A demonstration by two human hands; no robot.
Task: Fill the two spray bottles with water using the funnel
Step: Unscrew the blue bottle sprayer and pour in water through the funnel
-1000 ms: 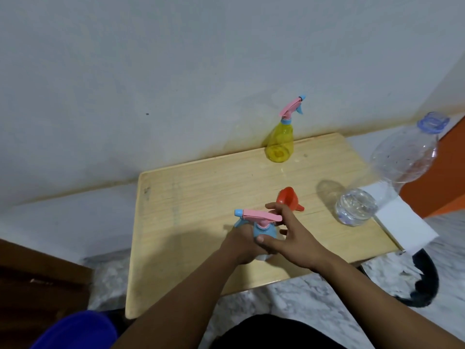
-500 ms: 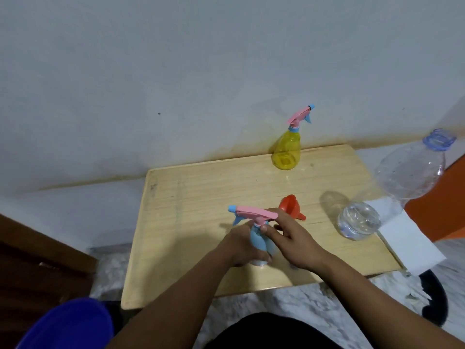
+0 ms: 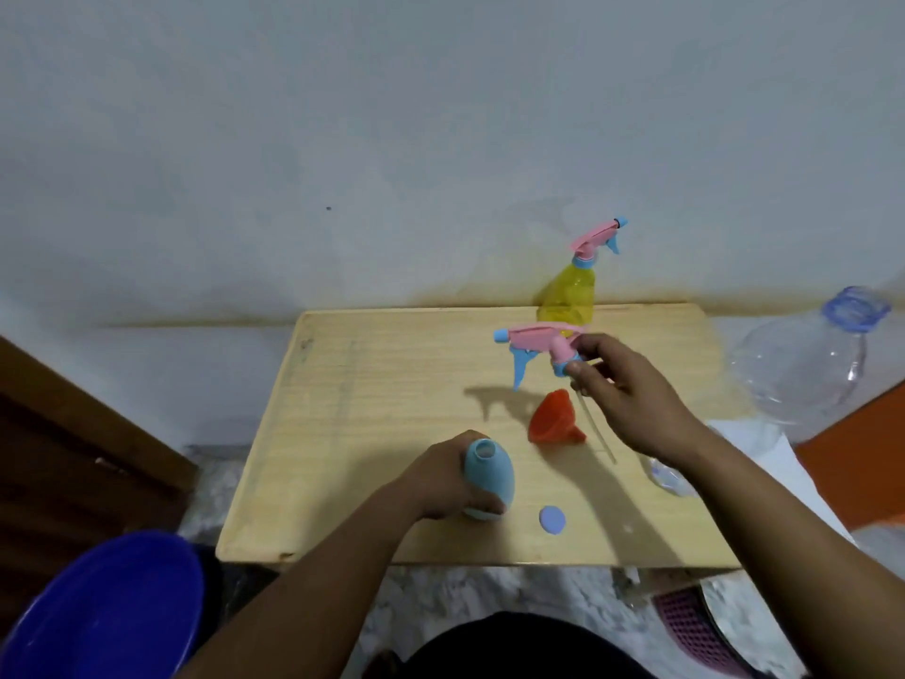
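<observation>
My left hand [image 3: 440, 482] grips the blue spray bottle [image 3: 488, 475] near the front of the wooden table [image 3: 372, 414]; the bottle's neck is uncovered. My right hand [image 3: 631, 399] pinches the pink and blue spray head [image 3: 536, 347] in the air above the table, its clear dip tube [image 3: 595, 423] hanging down. The orange funnel [image 3: 556, 423] lies on its side on the table between my hands. The yellow spray bottle [image 3: 570, 296], with its own pink head on, stands upright at the table's back edge.
A large clear water bottle [image 3: 808, 370] with a blue neck ring stands at the table's right edge, partly behind my right arm. A small blue cap [image 3: 552, 519] lies near the front. A blue basin [image 3: 98, 610] sits at lower left, a pink basket [image 3: 695, 629] at lower right.
My right hand has lifted the spray head off the blue bottle and carried it up and to the right. My left hand keeps holding the bottle. The camera view has shifted.
</observation>
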